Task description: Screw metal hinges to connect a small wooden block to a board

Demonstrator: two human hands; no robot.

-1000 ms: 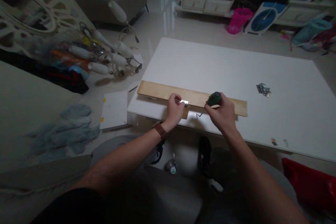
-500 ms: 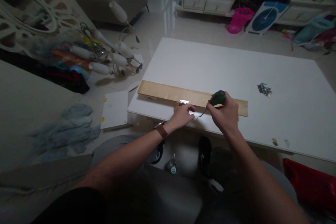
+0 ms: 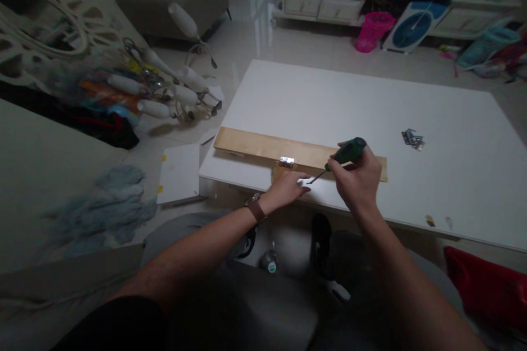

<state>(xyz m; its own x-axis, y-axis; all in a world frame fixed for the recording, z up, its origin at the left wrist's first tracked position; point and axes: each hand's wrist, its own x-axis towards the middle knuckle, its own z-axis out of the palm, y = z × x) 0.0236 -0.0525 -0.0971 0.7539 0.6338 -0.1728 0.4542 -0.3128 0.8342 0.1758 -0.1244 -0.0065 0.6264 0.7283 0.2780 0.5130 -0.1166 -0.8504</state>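
Observation:
A long wooden strip lies along the near side of the white table. A small metal hinge joins it to a short wooden piece at the table's front edge. My left hand, a brown watch on its wrist, rests flat on the table just below the hinge, fingers stretched toward the right. My right hand is closed round a green-handled screwdriver, whose thin shaft slants down-left, its tip close to my left fingertips.
A small pile of metal hardware lies on the table's right part. Two tiny bits sit near the front edge. On the floor are a white board, a lamp fixture with white bulbs, a pink basket and a fan.
My left hand has let go of the hinge and slid down onto the table, flattening out. My right hand has lifted and tilted the screwdriver, its tip now pointing at the left fingers.

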